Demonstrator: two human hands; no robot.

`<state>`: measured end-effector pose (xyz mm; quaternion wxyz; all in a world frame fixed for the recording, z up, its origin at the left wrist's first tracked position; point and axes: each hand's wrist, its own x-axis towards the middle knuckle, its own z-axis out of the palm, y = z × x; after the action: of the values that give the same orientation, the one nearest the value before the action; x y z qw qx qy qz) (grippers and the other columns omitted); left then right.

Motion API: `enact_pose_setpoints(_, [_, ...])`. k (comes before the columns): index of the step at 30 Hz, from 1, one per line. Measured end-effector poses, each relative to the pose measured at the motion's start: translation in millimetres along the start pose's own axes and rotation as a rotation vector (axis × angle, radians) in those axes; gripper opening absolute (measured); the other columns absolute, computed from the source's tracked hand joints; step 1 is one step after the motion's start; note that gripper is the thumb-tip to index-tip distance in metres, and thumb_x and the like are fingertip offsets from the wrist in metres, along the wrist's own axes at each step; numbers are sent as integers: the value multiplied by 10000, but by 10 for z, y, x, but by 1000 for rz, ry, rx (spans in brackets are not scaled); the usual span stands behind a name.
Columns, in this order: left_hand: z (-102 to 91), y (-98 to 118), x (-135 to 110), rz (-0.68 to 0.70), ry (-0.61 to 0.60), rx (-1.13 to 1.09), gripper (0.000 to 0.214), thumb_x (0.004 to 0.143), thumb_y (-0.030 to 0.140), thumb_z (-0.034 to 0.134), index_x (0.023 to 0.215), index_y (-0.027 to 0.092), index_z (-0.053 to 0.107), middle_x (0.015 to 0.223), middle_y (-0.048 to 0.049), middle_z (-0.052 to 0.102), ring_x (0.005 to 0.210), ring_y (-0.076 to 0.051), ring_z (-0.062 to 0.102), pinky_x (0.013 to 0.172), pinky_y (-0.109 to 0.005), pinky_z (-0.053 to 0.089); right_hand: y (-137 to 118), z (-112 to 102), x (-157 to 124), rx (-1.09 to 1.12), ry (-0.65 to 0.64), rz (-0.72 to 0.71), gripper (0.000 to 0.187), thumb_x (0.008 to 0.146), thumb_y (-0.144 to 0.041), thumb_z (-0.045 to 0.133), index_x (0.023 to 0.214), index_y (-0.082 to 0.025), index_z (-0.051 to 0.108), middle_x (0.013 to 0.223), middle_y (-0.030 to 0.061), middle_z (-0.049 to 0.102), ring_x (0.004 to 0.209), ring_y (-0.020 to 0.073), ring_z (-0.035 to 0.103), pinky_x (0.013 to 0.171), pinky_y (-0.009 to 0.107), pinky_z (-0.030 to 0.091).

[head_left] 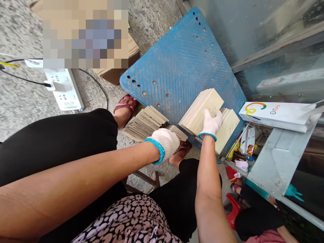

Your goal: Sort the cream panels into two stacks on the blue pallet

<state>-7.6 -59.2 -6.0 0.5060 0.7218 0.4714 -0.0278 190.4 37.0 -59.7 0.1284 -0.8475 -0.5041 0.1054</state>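
My right hand (211,123), in a white glove with a blue cuff, grips a thick stack of thin pale wooden sheets (199,109) held on edge over a blue plastic board (177,64). More pale sheets (229,126) stand just right of that stack. My left hand (165,141), gloved the same way, rests closed on the end of a fanned row of similar sheets (145,123) lying at the board's near edge. Whether the left fingers clasp a sheet is hidden by the glove.
A white power strip (64,89) with black cables lies on the concrete floor at left, beside a cardboard box (118,72). A white printed carton (275,114) sits on a grey metal frame (275,158) at right. Another person's legs (255,216) and a red stool (233,211) are bottom right.
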Motion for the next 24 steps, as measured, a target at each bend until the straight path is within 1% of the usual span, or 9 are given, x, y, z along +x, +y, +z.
enact_pose_setpoints(2, [-163,32,-17,-33,-92,147,239,767,106,573,970,67,694,915,-217,672,936,-380,638,756,-460,497,-1,-87,-108,85,32,-58,543,848,-459,512,1268,-114,520,1264,131,567,1175,219,531,1010,367,413])
enact_pose_setpoints(4, [-309,36,-21,-39,-102,252,294,795,100,511,1045,62,660,959,-209,662,897,-380,646,703,-467,511,25,-152,-299,151,-21,-150,431,884,-406,460,1182,-115,574,1158,101,628,1062,183,592,948,319,456])
enact_pose_setpoints(6, [-408,20,-14,-38,-35,293,325,821,86,443,1079,50,636,958,-204,649,866,-382,648,660,-472,514,97,-176,-556,146,-142,-279,355,904,-382,438,1081,-139,625,1059,74,662,981,165,614,909,292,471])
enact_pose_setpoints(8, [-449,-3,-1,-43,5,318,344,845,90,397,1100,49,624,950,-200,640,864,-374,642,661,-471,509,218,-157,-829,30,-314,-426,305,917,-373,441,1012,-179,657,1010,57,674,962,164,610,907,283,463])
enact_pose_setpoints(10, [-448,-22,15,-50,8,334,355,860,103,378,1114,56,621,960,-198,637,874,-358,633,684,-465,502,363,-110,-1054,-120,-495,-537,277,933,-344,434,1024,-211,660,1026,51,673,989,170,597,914,280,452])
enact_pose_setpoints(12, [-429,-30,33,-51,-14,349,353,872,118,373,1113,62,624,975,-195,639,890,-338,623,717,-453,494,494,-62,-1191,-274,-625,-592,272,939,-312,430,1085,-225,643,1085,56,661,1031,184,579,928,295,440])
enact_pose_setpoints(16, [-385,-18,85,-72,-35,406,353,888,131,364,1118,63,624,1010,-212,634,905,-334,617,735,-458,482,617,-37,-1223,-491,-688,-589,300,936,-298,431,1173,-234,603,1169,85,618,1030,225,562,893,346,444])
enact_pose_setpoints(19, [-365,15,135,-56,-17,438,374,909,152,350,1167,60,604,1030,-213,630,900,-331,620,741,-460,477,594,-73,-1168,-539,-680,-599,299,938,-296,425,1179,-248,594,1176,92,601,1000,237,563,850,360,447])
enact_pose_setpoints(24, [-383,107,193,-68,-114,442,396,906,155,372,1234,71,576,1045,-191,633,894,-301,617,755,-403,470,546,-90,-1159,-600,-706,-626,283,933,-279,443,1178,-247,582,1146,104,596,964,246,559,798,365,443])
